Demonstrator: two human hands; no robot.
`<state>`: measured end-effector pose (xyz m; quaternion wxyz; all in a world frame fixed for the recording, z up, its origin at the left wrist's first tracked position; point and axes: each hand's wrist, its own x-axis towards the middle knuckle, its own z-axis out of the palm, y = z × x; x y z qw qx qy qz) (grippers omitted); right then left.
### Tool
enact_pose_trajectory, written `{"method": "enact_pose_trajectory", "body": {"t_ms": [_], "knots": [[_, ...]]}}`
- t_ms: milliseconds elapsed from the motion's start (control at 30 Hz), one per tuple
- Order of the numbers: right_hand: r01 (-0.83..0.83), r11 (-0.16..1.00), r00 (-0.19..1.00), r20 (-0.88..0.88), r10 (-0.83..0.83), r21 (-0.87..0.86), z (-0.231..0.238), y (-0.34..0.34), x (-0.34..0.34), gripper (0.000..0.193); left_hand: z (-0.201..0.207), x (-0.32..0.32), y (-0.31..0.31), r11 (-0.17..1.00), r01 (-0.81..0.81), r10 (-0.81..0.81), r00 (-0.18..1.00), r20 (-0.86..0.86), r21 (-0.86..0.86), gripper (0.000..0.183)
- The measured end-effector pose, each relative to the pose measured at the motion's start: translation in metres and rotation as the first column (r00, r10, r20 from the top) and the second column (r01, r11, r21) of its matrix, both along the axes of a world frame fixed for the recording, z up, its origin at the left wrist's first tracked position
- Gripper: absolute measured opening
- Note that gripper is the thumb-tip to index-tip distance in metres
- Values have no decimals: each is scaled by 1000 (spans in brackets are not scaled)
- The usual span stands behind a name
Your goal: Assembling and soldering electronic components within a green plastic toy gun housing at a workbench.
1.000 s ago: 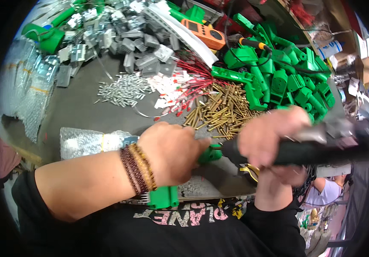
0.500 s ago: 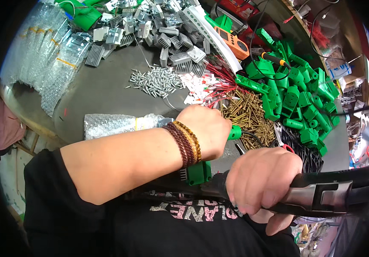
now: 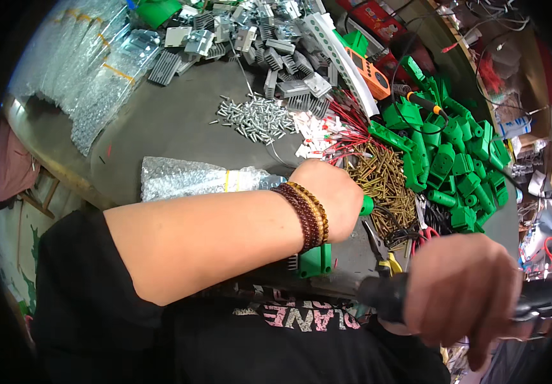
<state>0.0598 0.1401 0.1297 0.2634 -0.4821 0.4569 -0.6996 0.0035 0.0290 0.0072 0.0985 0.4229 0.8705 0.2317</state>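
Note:
My left hand (image 3: 332, 197), beaded bracelets at its wrist, is closed over a green plastic housing (image 3: 315, 261). The housing's lower part shows below the wrist, with grey metal fins beside it. A round green end (image 3: 367, 205) pokes out past the knuckles, and the middle is hidden under my hand. At the lower right my right hand (image 3: 461, 288), smeared by motion, wraps around a thick black electric screwdriver (image 3: 383, 299). The tool's dark front end points left toward the housing, apart from it. Pliers with yellow handles (image 3: 389, 264) lie between my hands.
Bubble-wrapped pieces (image 3: 189, 179) lie beyond my left forearm. Silver screws (image 3: 256, 120), long brass screws (image 3: 384, 189), red-wired white connectors (image 3: 320, 133) and green housings (image 3: 458, 160) form heaps. Grey heat sinks (image 3: 282, 64) and an orange meter (image 3: 370, 75) stand farther back. Red-handled scissors (image 3: 424, 233) lie right.
My right hand and the screwdriver have moved right and slightly down, away from the housing, uncovering the yellow-handled pliers. My left hand keeps its hold. The whole view has shifted a little.

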Motion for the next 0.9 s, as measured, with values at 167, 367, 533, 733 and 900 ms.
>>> {"method": "enact_pose_trajectory", "body": {"t_ms": [167, 367, 533, 733, 900], "knots": [[42, 998, 995, -91, -46, -42, -31, -7, -1, 25, 6, -2, 3, 1000, 21, -21, 1000, -8, 16, 25], [200, 977, 979, -19, -202, -75, -54, -17, 14, 34, 3, 3, -3, 999, -4, 4, 1000, 7, 35, 32], [258, 964, 966, -21, -259, -62, -59, -18, 11, 34, -2, -1, 1, 1000, -1, 0, 1000, 11, 30, 34], [140, 989, 990, 5, -140, -48, -43, -28, 23, 29, -5, 12, -4, 987, 1, 6, 999, -41, 159, 33], [229, 908, 968, -13, -249, -351, 11, 1, 3, 34, 6, 26, -47, 946, -118, 166, 976, -139, 303, 29]]}}
